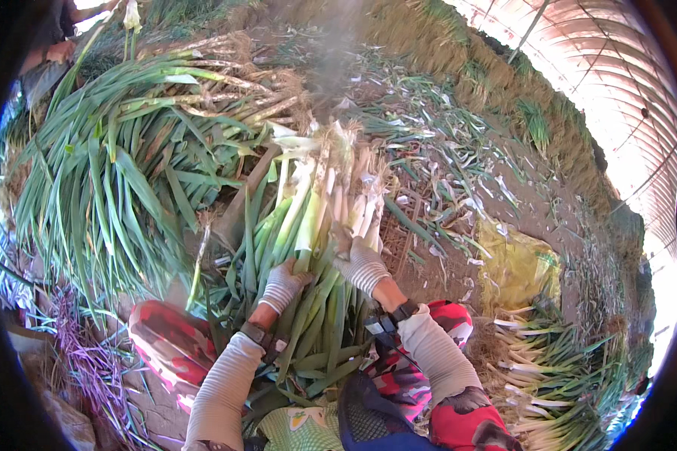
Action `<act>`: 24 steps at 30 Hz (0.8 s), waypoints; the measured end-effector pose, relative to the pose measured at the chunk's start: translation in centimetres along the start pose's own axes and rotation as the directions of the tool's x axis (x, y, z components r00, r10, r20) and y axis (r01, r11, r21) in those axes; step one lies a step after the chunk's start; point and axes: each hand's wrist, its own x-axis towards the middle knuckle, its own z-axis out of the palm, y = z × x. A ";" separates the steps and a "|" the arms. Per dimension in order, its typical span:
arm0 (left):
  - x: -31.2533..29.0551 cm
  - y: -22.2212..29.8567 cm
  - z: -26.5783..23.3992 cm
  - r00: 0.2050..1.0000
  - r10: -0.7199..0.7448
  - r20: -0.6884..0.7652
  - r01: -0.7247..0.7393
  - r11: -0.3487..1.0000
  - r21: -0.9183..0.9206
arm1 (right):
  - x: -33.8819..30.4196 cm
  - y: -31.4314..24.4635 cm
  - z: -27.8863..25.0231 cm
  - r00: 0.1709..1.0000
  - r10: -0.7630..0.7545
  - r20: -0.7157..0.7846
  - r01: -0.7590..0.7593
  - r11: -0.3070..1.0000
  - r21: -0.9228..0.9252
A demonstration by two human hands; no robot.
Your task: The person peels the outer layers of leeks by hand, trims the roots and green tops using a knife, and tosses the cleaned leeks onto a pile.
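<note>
A thick bundle of leeks (pixel 308 218) lies in front of me between my knees, pale stalks and roots pointing away and green leaves toward me. My left hand (pixel 282 286), in a striped glove, is closed on the left side of the bundle where white turns to green. On its right side my right hand (pixel 364 267), gloved alike, grips the stalks; its fingertips are partly hidden and blurred. To the left rises a big heap of unclean leeks (pixel 120 180) with brown, rooty ends. A loose stalk (pixel 200 259) leans near my left knee.
Cleaned leeks (pixel 541 376) lie in rows at the lower right, below a yellow woven sack (pixel 517 264). Purple strands (pixel 94 368) are strewn at the lower left. Peelings (pixel 459 143) litter the soil beyond. Another person's hand (pixel 60 51) shows at the upper left.
</note>
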 end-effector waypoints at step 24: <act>0.1 -3.7 -3.2 0.897 0.118 0.427 0.329 0.467 -0.821 | 0.3 -1.2 2.5 0.967 -0.028 0.254 0.051 0.995 -0.083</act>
